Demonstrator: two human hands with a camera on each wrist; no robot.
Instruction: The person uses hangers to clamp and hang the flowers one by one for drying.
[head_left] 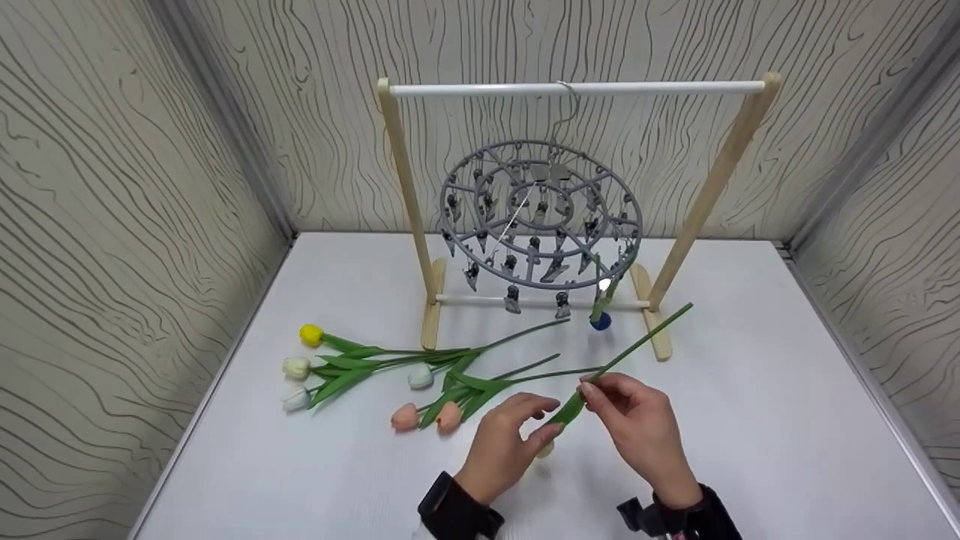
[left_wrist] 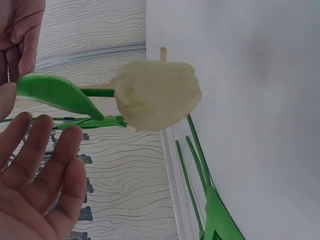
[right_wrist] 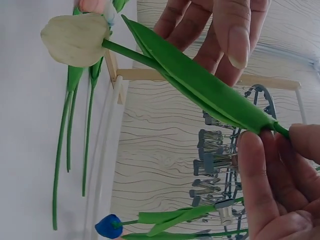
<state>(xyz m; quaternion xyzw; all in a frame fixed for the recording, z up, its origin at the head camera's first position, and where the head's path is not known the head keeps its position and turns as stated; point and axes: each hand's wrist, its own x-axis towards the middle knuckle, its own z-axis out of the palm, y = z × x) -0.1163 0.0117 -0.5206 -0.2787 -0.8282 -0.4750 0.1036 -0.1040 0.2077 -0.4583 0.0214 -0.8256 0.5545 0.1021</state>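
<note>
The right hand (head_left: pixel 637 424) pinches the cream tulip (left_wrist: pixel 157 95) mid-stem, stem slanting up-right toward the clip hanger (head_left: pixel 540 217), while the left hand's (head_left: pixel 506 442) relaxed fingers brush its leaf (right_wrist: pixel 200 85).

My left hand (head_left: pixel 504 442): forearm entering from the lower edge, dark cuff at the wrist, palm turned inward, fingers (left_wrist: pixel 47 165) straight and loosely together, nothing clasped. My right hand (head_left: pixel 637 427): raised just beside it, wrist strapped, thumb and forefinger tips (right_wrist: pixel 260 165) pressed together in a pinching grip, remaining fingers curled.
</note>
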